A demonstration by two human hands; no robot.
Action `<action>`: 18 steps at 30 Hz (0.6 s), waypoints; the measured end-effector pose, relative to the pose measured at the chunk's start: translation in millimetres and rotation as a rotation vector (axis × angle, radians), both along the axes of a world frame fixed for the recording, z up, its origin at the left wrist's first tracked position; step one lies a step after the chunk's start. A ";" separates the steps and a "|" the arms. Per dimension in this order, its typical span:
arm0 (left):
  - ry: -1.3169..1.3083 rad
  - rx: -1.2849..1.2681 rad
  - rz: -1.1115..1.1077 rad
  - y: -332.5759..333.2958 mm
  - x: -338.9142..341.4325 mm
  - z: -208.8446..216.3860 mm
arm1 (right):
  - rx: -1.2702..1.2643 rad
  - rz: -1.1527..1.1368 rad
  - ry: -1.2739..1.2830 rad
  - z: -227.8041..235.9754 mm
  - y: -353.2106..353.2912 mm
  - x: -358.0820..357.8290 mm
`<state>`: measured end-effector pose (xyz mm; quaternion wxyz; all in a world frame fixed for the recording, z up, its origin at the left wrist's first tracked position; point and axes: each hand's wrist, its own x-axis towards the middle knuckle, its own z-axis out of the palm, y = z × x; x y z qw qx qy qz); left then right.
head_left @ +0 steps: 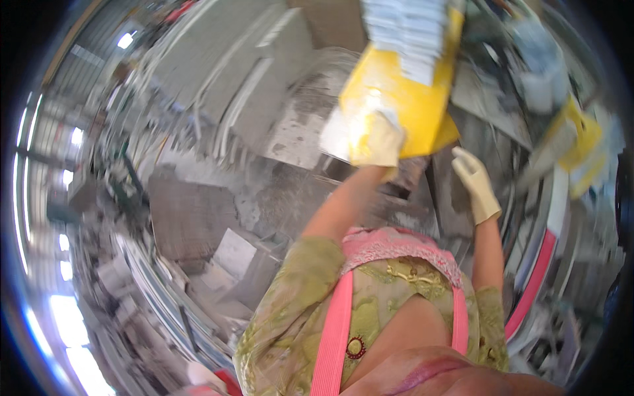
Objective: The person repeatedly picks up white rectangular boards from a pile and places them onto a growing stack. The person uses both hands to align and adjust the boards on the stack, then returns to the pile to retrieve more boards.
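Observation:
My left hand (381, 140), in a cream rubber glove, reaches over the near end of a bright yellow panel (422, 125). Motion and glare smear its fingers, so I cannot tell whether it grips anything. A flat white piece (335, 136) shows just left of this hand; whether they touch is unclear. On the far part of the yellow panel lies a stack of pale blue-white strips or sheets (403, 33). My right hand (475, 181), gloved the same way, is right of the panel's near corner. Its fingers are stretched out with nothing in them.
Large grey slabs (254, 99) lean at the far left. A brown board (191, 218) and a pale square tile (234, 253) lie left of me. Yellow-and-white bags (578, 142) and a translucent container (538, 89) stand at the right, near a red-and-white edge (533, 284).

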<state>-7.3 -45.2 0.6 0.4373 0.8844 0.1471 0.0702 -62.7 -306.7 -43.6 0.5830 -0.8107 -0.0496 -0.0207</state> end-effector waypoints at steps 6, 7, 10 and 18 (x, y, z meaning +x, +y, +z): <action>-0.319 -0.053 -0.292 31.2 49.8 -28.7 | -0.269 -0.705 -0.086 2.3 -203.3 -148.3; -0.134 -0.033 -0.216 33.6 52.2 -24.1 | -0.061 -0.774 -0.025 -1.1 -226.0 -170.8; 0.101 -0.123 -0.216 38.2 33.7 3.1 | -0.408 -1.069 -0.009 2.6 -288.4 -204.8; -0.010 -0.248 -0.221 7.4 -13.4 41.0 | -1.088 -1.026 0.131 1.6 -360.4 -129.8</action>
